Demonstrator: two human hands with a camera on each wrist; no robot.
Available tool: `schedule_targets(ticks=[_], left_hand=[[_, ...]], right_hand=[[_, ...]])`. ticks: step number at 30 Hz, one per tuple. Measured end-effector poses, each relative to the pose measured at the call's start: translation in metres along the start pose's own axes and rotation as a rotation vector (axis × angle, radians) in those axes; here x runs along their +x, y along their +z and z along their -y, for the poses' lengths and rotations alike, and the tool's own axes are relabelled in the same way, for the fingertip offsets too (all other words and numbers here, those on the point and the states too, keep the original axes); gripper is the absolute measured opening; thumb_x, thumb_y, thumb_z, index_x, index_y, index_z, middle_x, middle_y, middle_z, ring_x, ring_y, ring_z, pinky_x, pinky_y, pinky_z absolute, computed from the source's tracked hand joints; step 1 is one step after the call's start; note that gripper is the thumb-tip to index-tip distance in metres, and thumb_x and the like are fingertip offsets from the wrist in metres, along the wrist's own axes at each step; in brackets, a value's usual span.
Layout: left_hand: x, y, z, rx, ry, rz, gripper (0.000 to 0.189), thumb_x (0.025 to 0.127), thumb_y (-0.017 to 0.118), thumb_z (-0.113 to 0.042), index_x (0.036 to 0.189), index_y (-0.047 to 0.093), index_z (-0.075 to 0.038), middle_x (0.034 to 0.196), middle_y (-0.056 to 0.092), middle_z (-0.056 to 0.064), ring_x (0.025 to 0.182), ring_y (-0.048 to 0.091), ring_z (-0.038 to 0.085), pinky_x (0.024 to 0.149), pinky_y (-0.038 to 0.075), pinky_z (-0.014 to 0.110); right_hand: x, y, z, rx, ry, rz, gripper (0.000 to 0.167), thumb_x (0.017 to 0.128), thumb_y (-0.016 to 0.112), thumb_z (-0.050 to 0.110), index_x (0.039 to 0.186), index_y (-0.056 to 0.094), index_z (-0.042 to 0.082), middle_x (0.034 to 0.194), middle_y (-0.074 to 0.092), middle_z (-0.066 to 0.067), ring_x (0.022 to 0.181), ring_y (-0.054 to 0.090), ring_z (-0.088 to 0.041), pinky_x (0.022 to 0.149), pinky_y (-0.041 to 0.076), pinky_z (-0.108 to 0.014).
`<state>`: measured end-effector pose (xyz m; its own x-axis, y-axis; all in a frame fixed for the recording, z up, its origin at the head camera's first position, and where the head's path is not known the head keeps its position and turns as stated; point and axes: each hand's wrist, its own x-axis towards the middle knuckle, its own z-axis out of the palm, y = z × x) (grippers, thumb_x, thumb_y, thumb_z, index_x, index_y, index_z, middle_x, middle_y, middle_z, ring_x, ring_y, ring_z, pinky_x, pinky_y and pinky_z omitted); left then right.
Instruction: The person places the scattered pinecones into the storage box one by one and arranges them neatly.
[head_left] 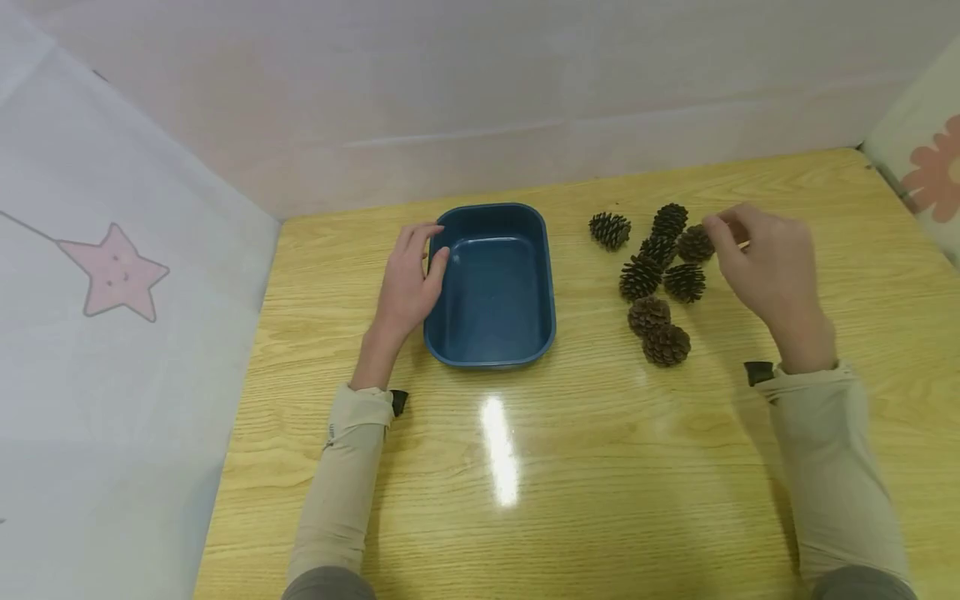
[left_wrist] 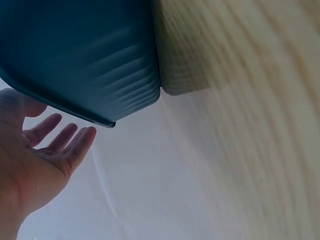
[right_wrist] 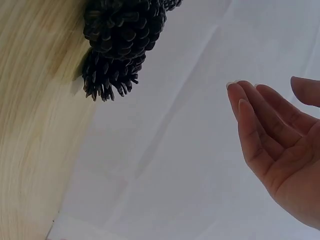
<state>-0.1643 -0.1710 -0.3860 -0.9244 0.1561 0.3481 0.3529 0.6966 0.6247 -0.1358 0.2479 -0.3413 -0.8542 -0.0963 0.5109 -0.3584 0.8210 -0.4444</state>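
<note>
A dark blue plastic tub (head_left: pixel 491 317) sits upright on the table with nothing in it. My left hand (head_left: pixel 408 283) is at its left rim, fingers loosely bent, thumb reaching over the edge. In the left wrist view those fingers (left_wrist: pixel 75 147) lie beside the tub's outer wall (left_wrist: pixel 100 65), not wrapped round it. To the right, several brown pine cones (head_left: pixel 666 345) lie in a loose cluster. My right hand (head_left: pixel 776 262) hovers at the cluster's right side, near one pine cone (head_left: pixel 695 244). The right wrist view shows its fingers (right_wrist: pixel 270 112) bent and apart from the thumb, holding nothing.
One pine cone (head_left: pixel 610 231) lies apart, between the tub and the cluster. The wooden table (head_left: pixel 600 467) ends at a pale cloth wall (head_left: pixel 480 100) behind, with another printed cloth at the left. Small black wrist cameras (head_left: pixel 758 372) stick out from the sleeves.
</note>
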Motion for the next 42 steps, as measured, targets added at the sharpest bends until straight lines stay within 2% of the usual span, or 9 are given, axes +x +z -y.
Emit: schedule_targets(ticks=[4, 7, 10, 13, 18, 26, 33, 38, 42], left_hand=[[0.0, 0.001, 0.001, 0.012, -0.017, 0.008, 0.037, 0.107, 0.057, -0.014, 0.14, 0.057, 0.004, 0.144, 0.052, 0.02, 0.129, 0.054, 0.035, 0.104, 0.05, 0.045], [0.001, 0.002, 0.003, -0.006, -0.054, 0.046, 0.04, 0.107, 0.057, -0.013, 0.143, 0.054, 0.004, 0.146, 0.048, 0.02, 0.13, 0.053, 0.036, 0.103, 0.051, 0.045], [0.001, 0.002, 0.004, -0.046, -0.128, 0.1, 0.046, 0.106, 0.057, -0.012, 0.148, 0.048, 0.004, 0.148, 0.044, 0.022, 0.133, 0.051, 0.037, 0.102, 0.053, 0.046], [0.001, 0.002, 0.005, -0.084, -0.214, 0.154, 0.054, 0.105, 0.058, -0.01, 0.154, 0.039, 0.004, 0.15, 0.041, 0.025, 0.132, 0.052, 0.039, 0.102, 0.052, 0.049], [0.002, -0.002, 0.007, -0.115, -0.294, 0.224, 0.061, 0.102, 0.056, -0.003, 0.158, 0.031, 0.006, 0.152, 0.044, 0.026, 0.129, 0.056, 0.041, 0.103, 0.052, 0.05], [0.002, -0.002, 0.01, -0.127, -0.295, 0.241, 0.057, 0.104, 0.056, -0.003, 0.158, 0.038, 0.0, 0.154, 0.048, 0.02, 0.129, 0.058, 0.039, 0.098, 0.056, 0.048], [-0.001, -0.012, 0.013, -0.148, -0.286, 0.33, 0.061, 0.105, 0.057, -0.006, 0.161, 0.032, -0.002, 0.159, 0.042, 0.02, 0.134, 0.054, 0.042, 0.102, 0.053, 0.052], [-0.003, -0.019, 0.011, -0.164, -0.312, 0.399, 0.063, 0.105, 0.057, -0.007, 0.162, 0.03, -0.003, 0.157, 0.043, 0.023, 0.133, 0.055, 0.042, 0.1, 0.055, 0.052], [-0.004, -0.018, 0.011, -0.144, -0.307, 0.372, 0.059, 0.107, 0.054, -0.008, 0.161, 0.032, -0.002, 0.158, 0.043, 0.023, 0.135, 0.053, 0.042, 0.104, 0.052, 0.052]], right_hand=[[-0.001, 0.001, 0.003, 0.0, 0.003, 0.019, 0.032, 0.106, 0.061, 0.016, 0.104, 0.071, -0.014, 0.087, 0.072, -0.031, 0.07, 0.07, -0.047, 0.066, 0.053, -0.04], [-0.001, 0.002, 0.004, 0.003, -0.012, 0.019, 0.031, 0.106, 0.061, 0.015, 0.104, 0.071, -0.015, 0.088, 0.072, -0.031, 0.071, 0.07, -0.048, 0.066, 0.054, -0.056], [-0.002, 0.004, 0.005, 0.006, -0.027, 0.024, 0.029, 0.105, 0.062, 0.014, 0.104, 0.072, -0.013, 0.087, 0.073, -0.029, 0.07, 0.07, -0.046, 0.064, 0.053, -0.042], [-0.005, 0.005, 0.007, 0.014, -0.024, 0.066, 0.028, 0.105, 0.062, 0.016, 0.106, 0.073, -0.011, 0.087, 0.074, -0.026, 0.071, 0.071, -0.043, 0.063, 0.05, -0.038], [-0.007, 0.008, 0.012, 0.037, 0.007, 0.159, 0.033, 0.107, 0.06, 0.021, 0.11, 0.073, -0.009, 0.091, 0.074, -0.026, 0.076, 0.07, -0.042, 0.067, 0.054, -0.056], [-0.007, 0.015, 0.012, 0.104, 0.034, 0.233, 0.031, 0.108, 0.06, 0.021, 0.112, 0.072, -0.007, 0.091, 0.073, -0.024, 0.077, 0.069, -0.039, 0.072, 0.054, -0.056], [-0.007, 0.022, 0.009, 0.132, 0.064, 0.448, 0.033, 0.108, 0.059, 0.029, 0.113, 0.073, -0.001, 0.084, 0.071, -0.01, 0.063, 0.055, -0.019, 0.063, 0.044, -0.037], [-0.008, 0.022, 0.009, 0.138, 0.125, 0.604, 0.037, 0.107, 0.06, 0.035, 0.116, 0.072, 0.002, 0.084, 0.069, -0.008, 0.068, 0.058, -0.021, 0.065, 0.047, -0.039], [-0.008, 0.022, 0.009, 0.138, 0.142, 0.705, 0.039, 0.107, 0.061, 0.037, 0.12, 0.07, 0.002, 0.091, 0.07, -0.008, 0.074, 0.062, -0.022, 0.069, 0.051, -0.043]])
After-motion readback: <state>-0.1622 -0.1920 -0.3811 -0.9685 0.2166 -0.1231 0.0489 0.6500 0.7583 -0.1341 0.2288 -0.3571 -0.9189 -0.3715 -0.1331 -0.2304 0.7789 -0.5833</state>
